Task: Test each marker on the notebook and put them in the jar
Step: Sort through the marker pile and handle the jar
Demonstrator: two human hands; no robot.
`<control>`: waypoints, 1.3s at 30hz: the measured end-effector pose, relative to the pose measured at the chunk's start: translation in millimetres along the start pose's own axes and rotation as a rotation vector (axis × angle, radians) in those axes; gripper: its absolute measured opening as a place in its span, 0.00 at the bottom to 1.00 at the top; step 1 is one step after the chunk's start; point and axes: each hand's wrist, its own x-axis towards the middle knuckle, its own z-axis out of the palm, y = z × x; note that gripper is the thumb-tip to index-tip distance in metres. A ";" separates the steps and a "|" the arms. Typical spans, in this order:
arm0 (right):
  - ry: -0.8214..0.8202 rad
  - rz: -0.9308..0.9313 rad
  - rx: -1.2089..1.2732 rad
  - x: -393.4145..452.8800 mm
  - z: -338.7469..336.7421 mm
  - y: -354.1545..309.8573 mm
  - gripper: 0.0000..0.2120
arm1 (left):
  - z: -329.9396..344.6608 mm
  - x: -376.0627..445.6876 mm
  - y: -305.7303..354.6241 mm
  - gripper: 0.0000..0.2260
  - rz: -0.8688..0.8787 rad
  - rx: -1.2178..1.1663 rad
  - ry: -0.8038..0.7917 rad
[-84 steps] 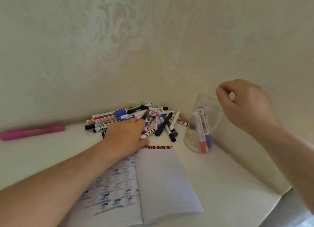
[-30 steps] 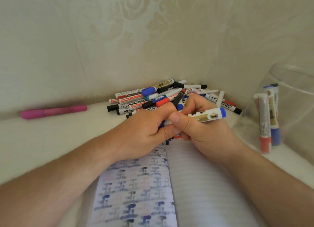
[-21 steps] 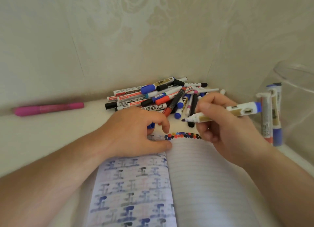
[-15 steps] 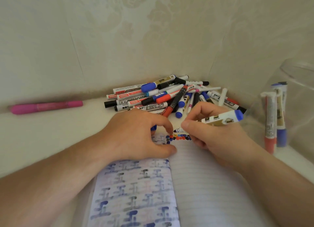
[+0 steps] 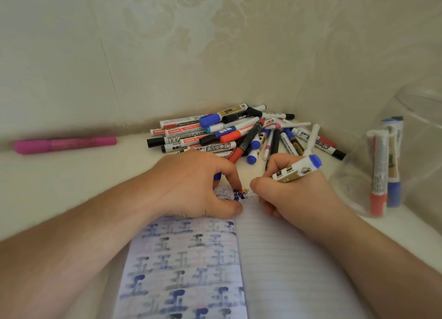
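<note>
Head view, the only one: the right hand (image 5: 296,194) grips a blue marker (image 5: 295,171) w/ thumb and fingers curled round its barrel, blue end up and away, tip down on the notebook (image 5: 282,266). The tip itself is hidden between the two hands, so I cannot tell if it touches the paper, but it sits just at the row of coloured dots (image 5: 241,194) on the top edge of the right page. The left hand (image 5: 198,187) rests on the top of the notebook's left page, fingers curled; something blue shows under its fingers, prob. the cap, but too little is seen to be sure.

The notebook lies open near the front edge of the worktop (image 5: 71,187). The pile of markers (image 5: 241,132) lies at the back edge, near the back right corner, just beyond the hands. The jar (image 5: 418,117), clear, stands at the right edge, w/ several markers (image 5: 380,170) already upright in it. A pink marker (image 5: 64,144) lies alone along the back edge, to the left, well apart from the pile.

Step in hand, as I judge: testing this blue marker on the page. Most of the task is left, since the pile is big and the jar holds few.

Next move calls for: lift the tip, put the cap back if the left hand has it, then carry the marker right and drop it in the jar opening, w/o knocking the jar
</note>
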 end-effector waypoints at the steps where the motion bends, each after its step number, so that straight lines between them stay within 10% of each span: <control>1: -0.001 0.009 0.002 0.6 -0.2 0.1 0.10 | 0.0 0.1 0.3 0.19 -0.001 0.002 -0.004; 39: 0.002 0.013 -0.017 3.0 0.8 3.5 0.13 | 0.3 -1.3 2.4 0.20 -0.017 0.018 -0.015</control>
